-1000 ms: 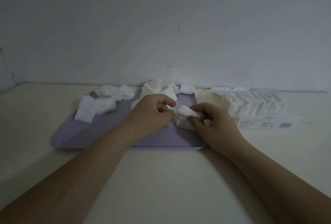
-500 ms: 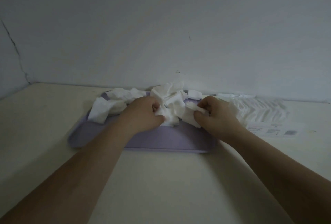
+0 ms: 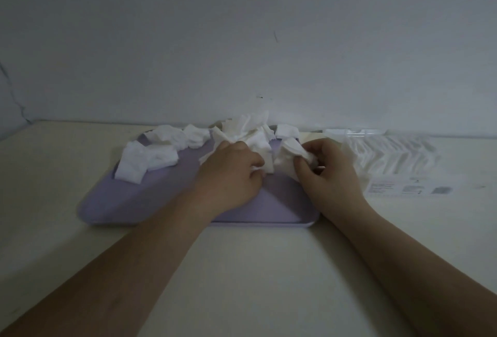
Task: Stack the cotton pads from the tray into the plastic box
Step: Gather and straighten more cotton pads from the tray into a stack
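Observation:
A lilac tray (image 3: 113, 202) lies on the table in front of me. White cotton pads lie in loose heaps along its far side: one heap (image 3: 146, 160) at the left and a bigger pile (image 3: 248, 128) in the middle. My left hand (image 3: 228, 172) rests on the tray and pinches pads at the foot of the middle pile. My right hand (image 3: 326, 172) grips a small bunch of pads (image 3: 289, 152) over the tray's right part. To the right stands the clear plastic box (image 3: 390, 156), with several white pads stacked inside it.
A wall rises right behind the tray and box. A printed label (image 3: 408, 188) lies flat in front of the box. The cream table (image 3: 242, 269) stretches toward me under both forearms.
The view has shifted slightly. My left hand stays in the middle pile, fingers still working at the pads. My right hand keeps its bunch of pads beside it.

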The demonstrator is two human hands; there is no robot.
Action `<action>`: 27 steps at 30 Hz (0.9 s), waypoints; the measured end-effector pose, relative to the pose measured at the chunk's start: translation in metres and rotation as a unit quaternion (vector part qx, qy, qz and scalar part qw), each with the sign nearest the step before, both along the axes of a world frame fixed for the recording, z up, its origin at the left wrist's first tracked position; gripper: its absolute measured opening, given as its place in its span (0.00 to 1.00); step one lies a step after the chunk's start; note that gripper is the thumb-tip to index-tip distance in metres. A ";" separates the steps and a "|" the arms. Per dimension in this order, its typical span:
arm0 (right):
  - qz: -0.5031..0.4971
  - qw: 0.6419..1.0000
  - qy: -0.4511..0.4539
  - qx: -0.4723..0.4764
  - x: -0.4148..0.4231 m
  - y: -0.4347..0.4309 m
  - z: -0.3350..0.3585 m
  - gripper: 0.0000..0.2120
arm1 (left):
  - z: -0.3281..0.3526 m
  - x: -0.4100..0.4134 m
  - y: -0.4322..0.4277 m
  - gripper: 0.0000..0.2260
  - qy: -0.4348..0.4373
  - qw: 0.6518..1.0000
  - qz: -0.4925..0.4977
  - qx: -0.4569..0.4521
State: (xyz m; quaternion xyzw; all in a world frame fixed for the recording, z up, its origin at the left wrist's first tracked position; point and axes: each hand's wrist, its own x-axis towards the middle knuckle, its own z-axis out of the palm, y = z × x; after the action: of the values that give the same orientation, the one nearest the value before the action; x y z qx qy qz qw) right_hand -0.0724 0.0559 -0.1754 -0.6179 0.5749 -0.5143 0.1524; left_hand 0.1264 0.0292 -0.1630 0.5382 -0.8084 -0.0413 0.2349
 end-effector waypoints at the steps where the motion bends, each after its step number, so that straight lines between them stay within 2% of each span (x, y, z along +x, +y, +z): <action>1: 0.001 1.000 -0.006 -0.002 0.000 0.000 0.001 0.07 | 0.001 0.000 -0.001 0.13 0.025 1.000 0.002 0.001; 4: -0.002 1.000 -0.008 0.005 -0.001 0.000 0.001 0.07 | 0.012 0.000 -0.001 0.08 0.164 0.986 0.033 0.004; 7: 0.000 1.000 0.002 0.020 -0.001 0.001 -0.001 0.08 | 0.026 0.001 0.004 0.07 0.316 0.948 0.026 0.014; 10: 0.016 0.999 -0.011 0.040 -0.004 -0.001 -0.002 0.09 | 0.032 0.002 0.012 0.13 0.435 0.880 -0.105 0.158; 12: 0.051 0.996 -0.043 0.057 -0.006 -0.002 -0.001 0.10 | 0.029 0.001 0.015 0.17 0.445 0.845 -0.170 0.243; 13: 0.071 0.993 -0.065 0.066 -0.007 -0.002 0.000 0.11 | 0.025 0.000 0.015 0.19 0.433 0.846 -0.177 0.255; 17: 0.152 0.975 -0.132 0.090 -0.007 0.003 0.003 0.10 | 0.013 -0.001 0.011 0.20 0.364 0.902 -0.120 0.199; 22: 0.208 0.964 -0.139 0.087 -0.006 0.007 0.006 0.08 | 0.010 -0.001 0.011 0.20 0.384 0.903 -0.103 0.166; 27: 0.218 0.961 -0.148 0.089 -0.005 0.008 0.007 0.09 | 0.012 -0.005 0.017 0.18 0.374 0.909 -0.083 0.160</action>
State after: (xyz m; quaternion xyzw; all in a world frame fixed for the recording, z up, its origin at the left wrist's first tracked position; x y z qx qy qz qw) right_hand -0.0775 0.0636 -0.1689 -0.6294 0.4407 -0.5007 0.3987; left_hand 0.1214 0.0457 -0.1509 0.4443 -0.6856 -0.3883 0.4264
